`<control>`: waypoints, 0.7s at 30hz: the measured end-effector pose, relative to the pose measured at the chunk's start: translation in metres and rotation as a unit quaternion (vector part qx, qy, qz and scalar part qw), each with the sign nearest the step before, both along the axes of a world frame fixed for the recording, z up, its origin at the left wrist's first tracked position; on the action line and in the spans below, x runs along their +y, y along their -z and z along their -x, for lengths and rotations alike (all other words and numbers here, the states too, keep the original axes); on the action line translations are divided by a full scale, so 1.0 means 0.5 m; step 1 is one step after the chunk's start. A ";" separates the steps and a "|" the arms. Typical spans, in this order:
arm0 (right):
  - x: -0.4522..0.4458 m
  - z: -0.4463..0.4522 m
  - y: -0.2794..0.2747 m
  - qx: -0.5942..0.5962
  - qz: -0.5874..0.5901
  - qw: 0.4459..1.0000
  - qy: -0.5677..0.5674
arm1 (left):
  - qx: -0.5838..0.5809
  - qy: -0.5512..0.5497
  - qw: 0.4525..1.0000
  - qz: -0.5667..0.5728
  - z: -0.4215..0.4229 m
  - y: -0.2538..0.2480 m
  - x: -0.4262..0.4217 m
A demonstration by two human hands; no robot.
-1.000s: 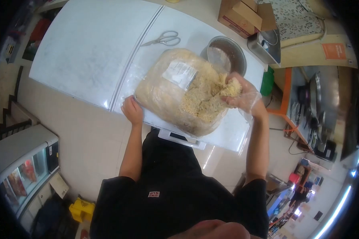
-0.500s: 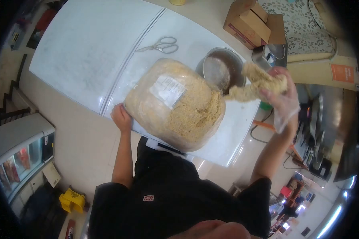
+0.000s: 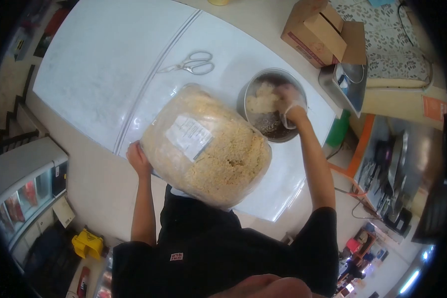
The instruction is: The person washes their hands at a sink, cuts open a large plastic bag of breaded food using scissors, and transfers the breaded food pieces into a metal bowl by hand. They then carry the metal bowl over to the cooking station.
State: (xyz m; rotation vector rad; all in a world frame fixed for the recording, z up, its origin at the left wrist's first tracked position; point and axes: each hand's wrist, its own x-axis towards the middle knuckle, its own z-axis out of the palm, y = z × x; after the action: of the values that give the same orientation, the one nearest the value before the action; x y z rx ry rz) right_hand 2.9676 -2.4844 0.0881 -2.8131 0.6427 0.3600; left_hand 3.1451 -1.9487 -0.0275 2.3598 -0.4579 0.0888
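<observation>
A big clear plastic bag (image 3: 159,149) packed with a pale yellow, crumbly, dough-like mass (image 3: 233,159) lies at the table's near edge, with a white label (image 3: 188,136) on it. My left hand (image 3: 139,158) is closed at the bag's left corner. Inside a round metal pot (image 3: 278,135), my right hand (image 3: 289,101), in a clear plastic glove, has its fingers at a torn clump (image 3: 263,102) of the same mass. Those fingertips are partly hidden and blurred. Metal scissors (image 3: 191,63) lie beyond the bag, blades to the left.
The white table (image 3: 99,64) has a seam across it. Beyond its right end are an open cardboard box (image 3: 313,37), a rectangular metal container (image 3: 350,87) and a green object (image 3: 336,130). A yellow bucket (image 3: 88,243) stands on the floor at left, near a display fridge (image 3: 30,193).
My right hand has carried the clump from above the table's right edge, left and down into the pot. My left hand stays at the bag's corner. The whole view has shifted slightly.
</observation>
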 end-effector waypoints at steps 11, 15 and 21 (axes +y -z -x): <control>0.069 0.015 -0.086 -0.002 -0.022 1.000 0.006 | 0.010 0.002 1.000 0.003 0.001 -0.008 -0.003; 0.098 0.037 -0.164 0.074 -0.005 0.997 -0.027 | 0.001 0.009 1.000 0.005 0.002 -0.012 -0.010; 0.235 0.035 -0.299 -0.123 -0.232 0.956 0.131 | -0.014 -0.006 1.000 -0.015 0.002 -0.017 -0.006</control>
State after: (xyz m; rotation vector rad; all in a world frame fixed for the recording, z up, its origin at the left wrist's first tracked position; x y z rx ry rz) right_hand 2.9500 -2.3669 0.2375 -2.2437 0.7491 0.0886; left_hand 3.1443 -1.9515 -0.0188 2.3926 -0.4624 0.1212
